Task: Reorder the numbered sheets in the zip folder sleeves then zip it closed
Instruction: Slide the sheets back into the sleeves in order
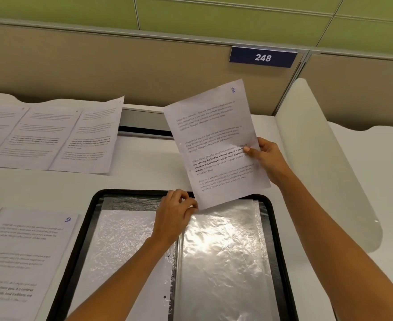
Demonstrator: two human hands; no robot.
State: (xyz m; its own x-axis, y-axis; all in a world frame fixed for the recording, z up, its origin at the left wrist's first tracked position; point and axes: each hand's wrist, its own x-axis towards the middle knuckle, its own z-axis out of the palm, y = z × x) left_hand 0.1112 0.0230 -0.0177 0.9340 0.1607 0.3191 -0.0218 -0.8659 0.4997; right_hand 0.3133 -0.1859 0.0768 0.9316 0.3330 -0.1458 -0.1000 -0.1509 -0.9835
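The sheet marked 2 (214, 144) is up off the desk (144, 179), tilted, with its lower corner just over the top of the right sleeve (223, 251) of the open zip folder (274, 228). We hold it with both hands. The right hand (266, 156) grips the right edge, thumb on the printed face. The left hand (177, 212) has its fingers curled in a pinch at the lower corner; we cannot tell whether it also holds the sleeve's lip.

We judge the paper light and limp, so it could buckle if pushed from one end. Holding it at two edges should keep it flat. The crinkled, glossy sleeve will probably cling and needs its mouth held open.

The left sleeve (126, 239) lies beside it. Sheet 10 (28, 246) rests to the folder's left, and more overlapping sheets (47, 135) lie further back. A white divider (318, 158) stands to the right, close to that elbow.
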